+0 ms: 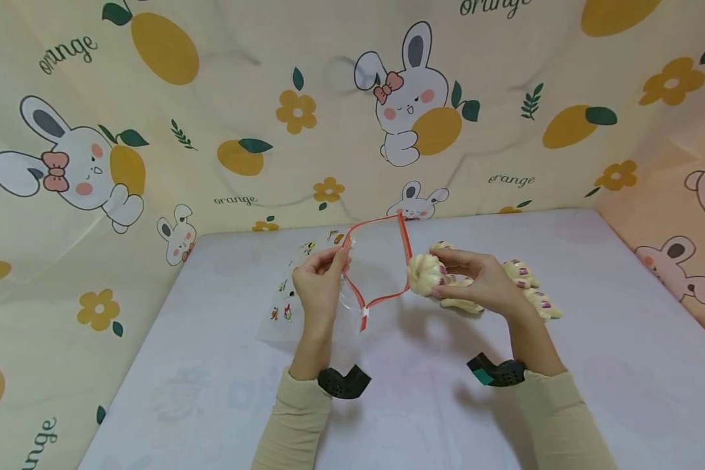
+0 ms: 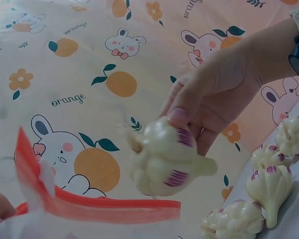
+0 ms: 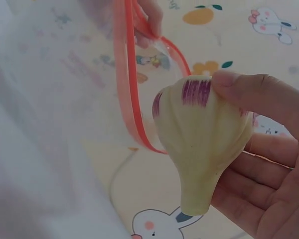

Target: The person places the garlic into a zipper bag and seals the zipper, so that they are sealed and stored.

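My left hand pinches the rim of a clear zip bag by its red-orange edge. The bag's mouth gapes wide to the right, and its printed see-through body lies off to the left, partly behind the hand. Between the thumb and fingers of my right hand is a cream garlic bulb with purple streaks. That bulb is just outside the mouth, close to the red edge. In the right wrist view the stem of the garlic bulb points down.
More garlic bulbs lie on the white tabletop behind and beside the right hand; the left wrist view shows several such bulbs in a loose group. A patterned curtain stands behind the table. Both wrists carry black cameras.
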